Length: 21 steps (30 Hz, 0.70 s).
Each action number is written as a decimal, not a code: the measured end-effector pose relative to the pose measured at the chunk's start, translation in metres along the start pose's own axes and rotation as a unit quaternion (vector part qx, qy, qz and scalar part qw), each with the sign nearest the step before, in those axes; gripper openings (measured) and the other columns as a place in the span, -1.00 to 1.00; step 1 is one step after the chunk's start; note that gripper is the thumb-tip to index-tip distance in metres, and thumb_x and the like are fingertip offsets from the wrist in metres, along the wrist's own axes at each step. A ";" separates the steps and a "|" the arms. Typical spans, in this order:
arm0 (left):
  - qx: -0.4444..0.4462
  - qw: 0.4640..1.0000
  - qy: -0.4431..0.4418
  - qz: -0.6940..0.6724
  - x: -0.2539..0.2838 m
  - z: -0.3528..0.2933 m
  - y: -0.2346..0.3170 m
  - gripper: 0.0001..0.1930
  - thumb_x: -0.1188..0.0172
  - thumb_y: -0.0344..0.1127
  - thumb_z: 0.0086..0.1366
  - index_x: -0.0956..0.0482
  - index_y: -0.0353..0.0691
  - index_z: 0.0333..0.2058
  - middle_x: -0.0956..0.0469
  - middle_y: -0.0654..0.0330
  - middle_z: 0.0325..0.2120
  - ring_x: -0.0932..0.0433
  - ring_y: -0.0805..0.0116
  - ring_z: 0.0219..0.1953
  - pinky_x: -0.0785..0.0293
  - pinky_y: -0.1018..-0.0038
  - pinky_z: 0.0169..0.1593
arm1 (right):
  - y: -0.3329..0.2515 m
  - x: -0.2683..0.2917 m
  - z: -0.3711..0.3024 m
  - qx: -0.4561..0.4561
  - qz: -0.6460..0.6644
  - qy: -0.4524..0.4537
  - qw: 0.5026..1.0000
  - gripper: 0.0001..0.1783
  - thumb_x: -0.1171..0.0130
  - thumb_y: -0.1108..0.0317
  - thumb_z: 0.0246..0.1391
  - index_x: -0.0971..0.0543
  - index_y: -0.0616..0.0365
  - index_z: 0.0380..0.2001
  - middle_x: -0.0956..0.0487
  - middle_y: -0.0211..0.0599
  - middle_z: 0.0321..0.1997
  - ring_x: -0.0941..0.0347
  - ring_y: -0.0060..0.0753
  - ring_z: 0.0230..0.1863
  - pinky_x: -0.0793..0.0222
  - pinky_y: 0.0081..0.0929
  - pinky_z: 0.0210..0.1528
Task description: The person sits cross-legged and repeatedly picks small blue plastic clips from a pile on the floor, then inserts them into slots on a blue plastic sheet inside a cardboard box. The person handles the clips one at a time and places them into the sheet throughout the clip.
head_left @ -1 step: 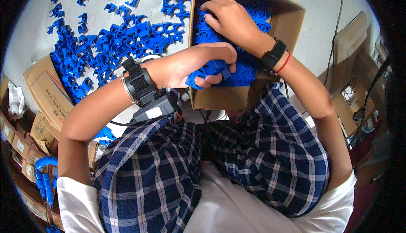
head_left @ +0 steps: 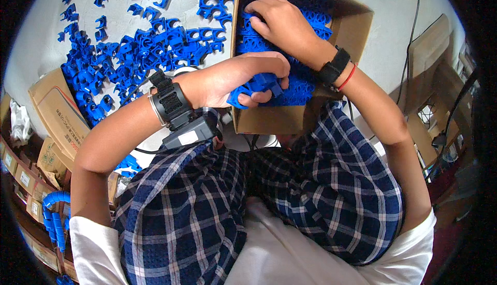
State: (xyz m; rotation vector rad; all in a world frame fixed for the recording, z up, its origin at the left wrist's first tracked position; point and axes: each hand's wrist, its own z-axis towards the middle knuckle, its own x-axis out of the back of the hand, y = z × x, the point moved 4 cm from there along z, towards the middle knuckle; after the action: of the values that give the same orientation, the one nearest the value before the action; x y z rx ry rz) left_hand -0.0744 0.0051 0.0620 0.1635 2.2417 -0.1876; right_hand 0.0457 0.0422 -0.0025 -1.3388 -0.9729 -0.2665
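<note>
Several blue plastic pipe clips [head_left: 265,83], joined in a row, are in my left hand [head_left: 228,78], whose fingers wrap around them over the near left wall of an open cardboard box [head_left: 269,122]. Inside that box, blue pipe clips [head_left: 297,91] lie packed in rows. My right hand [head_left: 284,26] reaches in at the far left, its fingers bent and its thumb and fingertips on the packed clips, with blue showing between them. Part of the packed layer is hidden under both hands.
A big spread of loose blue pipe clips [head_left: 140,52] covers the pale surface left of the box. A cardboard flap [head_left: 57,111] borders it. Black cables [head_left: 409,41] run at the right. Further cartons [head_left: 23,176] stand at the lower left.
</note>
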 end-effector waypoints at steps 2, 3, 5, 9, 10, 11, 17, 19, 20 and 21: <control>-0.001 1.000 -0.005 -0.003 0.000 0.000 0.000 -0.90 0.03 -0.30 0.38 -0.36 -0.16 -0.21 -0.41 0.19 -0.26 -0.23 0.61 -0.74 -0.05 0.71 -0.78 | -0.001 -0.001 0.001 0.001 0.004 -0.011 1.000 -0.79 -0.13 0.38 0.01 -0.59 0.23 -0.27 -0.58 -0.09 -0.26 -0.48 -0.01 -0.13 -0.41 -0.18 0.01; -0.001 1.000 -0.004 -0.002 0.000 0.000 0.000 -0.90 0.03 -0.30 0.38 -0.36 -0.16 -0.21 -0.41 0.19 -0.26 -0.23 0.61 -0.74 -0.05 0.71 -0.78 | -0.001 -0.001 0.001 0.004 0.002 -0.013 1.000 -0.79 -0.13 0.38 0.02 -0.59 0.23 -0.27 -0.58 -0.10 -0.26 -0.48 -0.02 -0.13 -0.41 -0.18 0.01; -0.002 1.000 -0.008 0.000 -0.001 0.000 0.001 -0.91 0.04 -0.31 0.38 -0.36 -0.16 -0.21 -0.41 0.19 -0.27 -0.23 0.61 -0.74 -0.06 0.71 -0.77 | -0.001 -0.002 0.001 -0.007 0.002 -0.020 1.000 -0.78 -0.13 0.38 0.02 -0.59 0.22 -0.26 -0.58 -0.09 -0.26 -0.47 -0.02 -0.13 -0.41 -0.18 0.01; 0.001 1.000 -0.010 -0.002 -0.001 -0.001 0.001 -0.91 0.05 -0.32 0.39 -0.36 -0.16 -0.21 -0.40 0.19 -0.27 -0.23 0.61 -0.74 -0.06 0.71 -0.76 | 0.000 -0.001 0.001 -0.008 0.003 0.001 1.000 -0.78 -0.14 0.37 0.01 -0.60 0.20 -0.27 -0.56 -0.07 -0.22 -0.46 0.00 -0.10 -0.40 -0.16 0.02; 0.001 1.000 -0.009 -0.001 -0.001 -0.001 0.001 -0.92 0.06 -0.32 0.39 -0.36 -0.16 -0.21 -0.40 0.19 -0.27 -0.23 0.61 -0.74 -0.06 0.71 -0.76 | 0.001 -0.002 0.001 -0.013 0.005 0.003 1.000 -0.77 -0.14 0.37 0.00 -0.60 0.20 -0.25 -0.56 -0.06 -0.21 -0.46 0.01 -0.10 -0.40 -0.15 0.02; 0.001 1.000 -0.012 -0.003 -0.001 -0.001 0.001 -0.92 0.06 -0.32 0.40 -0.36 -0.16 -0.21 -0.39 0.19 -0.27 -0.23 0.61 -0.74 -0.06 0.71 -0.76 | 0.001 -0.003 0.001 -0.017 0.006 0.008 1.000 -0.76 -0.15 0.37 0.00 -0.59 0.19 -0.24 -0.56 -0.06 -0.20 -0.46 0.02 -0.09 -0.39 -0.14 0.03; 0.001 1.000 -0.012 0.000 0.001 0.000 0.000 -0.91 0.06 -0.32 0.39 -0.36 -0.15 -0.20 -0.40 0.19 -0.25 -0.23 0.60 -0.73 -0.05 0.71 -0.76 | 0.002 -0.004 0.000 -0.037 0.057 0.014 0.998 -0.69 -0.15 0.38 -0.03 -0.51 0.19 -0.15 -0.55 -0.03 -0.18 -0.45 0.08 -0.07 -0.37 -0.10 0.04; -0.002 1.000 -0.014 -0.001 0.001 0.000 0.000 -0.91 0.06 -0.32 0.39 -0.36 -0.15 -0.20 -0.40 0.19 -0.26 -0.23 0.60 -0.73 -0.04 0.71 -0.76 | 0.002 -0.002 -0.001 -0.035 0.060 0.012 0.998 -0.68 -0.15 0.38 -0.03 -0.50 0.18 -0.15 -0.56 -0.03 -0.18 -0.45 0.09 -0.07 -0.37 -0.10 0.04; -0.003 1.000 -0.016 -0.001 0.001 0.000 0.000 -0.91 0.06 -0.32 0.39 -0.36 -0.16 -0.20 -0.40 0.19 -0.26 -0.22 0.60 -0.73 -0.04 0.71 -0.76 | 0.003 -0.002 -0.001 -0.033 0.059 0.009 0.998 -0.68 -0.15 0.38 -0.03 -0.50 0.18 -0.15 -0.56 -0.03 -0.18 -0.46 0.08 -0.08 -0.37 -0.10 0.04; -0.004 1.000 -0.017 0.001 0.000 0.000 0.000 -0.91 0.06 -0.32 0.39 -0.36 -0.16 -0.20 -0.40 0.19 -0.26 -0.22 0.60 -0.73 -0.04 0.71 -0.76 | 0.003 -0.001 -0.001 -0.031 0.057 0.007 0.998 -0.69 -0.15 0.38 -0.03 -0.50 0.18 -0.15 -0.57 -0.03 -0.18 -0.46 0.08 -0.08 -0.37 -0.10 0.04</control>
State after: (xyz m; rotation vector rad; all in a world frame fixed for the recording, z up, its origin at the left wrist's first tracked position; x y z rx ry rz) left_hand -0.0746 0.0054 0.0619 0.1563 2.2083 -0.1796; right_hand 0.0478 0.0419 -0.0053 -1.4425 -0.8791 -0.2193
